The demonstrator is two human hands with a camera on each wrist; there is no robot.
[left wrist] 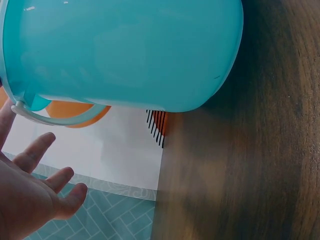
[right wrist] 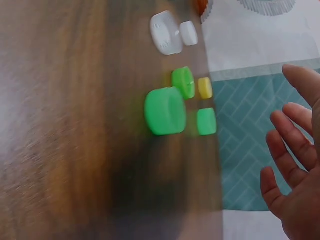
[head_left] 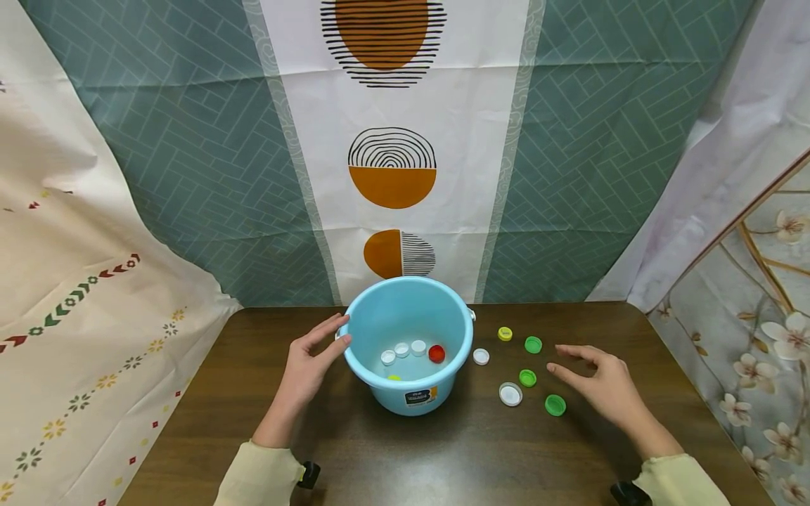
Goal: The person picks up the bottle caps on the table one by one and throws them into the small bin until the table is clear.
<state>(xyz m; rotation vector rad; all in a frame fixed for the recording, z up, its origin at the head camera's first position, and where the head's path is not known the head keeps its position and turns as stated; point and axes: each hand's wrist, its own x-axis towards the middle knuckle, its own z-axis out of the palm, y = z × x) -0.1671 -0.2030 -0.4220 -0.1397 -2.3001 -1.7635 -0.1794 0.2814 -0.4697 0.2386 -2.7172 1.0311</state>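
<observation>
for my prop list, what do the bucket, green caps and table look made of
Bucket: likely glossy plastic, from its smooth, evenly coloured wall.
Green caps: probably satin plastic, uniformly coloured with moulded-looking rims.
Table: wood grain, slight sheen; veneer or solid, unclear.

Below left hand (head_left: 305, 369) and right hand (head_left: 598, 383), dark wooden tabletop (head_left: 418, 467). Beyond both, teal-and-white backdrop (head_left: 471, 154) with orange-and-black round shapes. Left of left hand, cream cloth (head_left: 95, 316) with small colourful motifs; right of right hand, blossom-printed cloth (head_left: 753, 337).
</observation>
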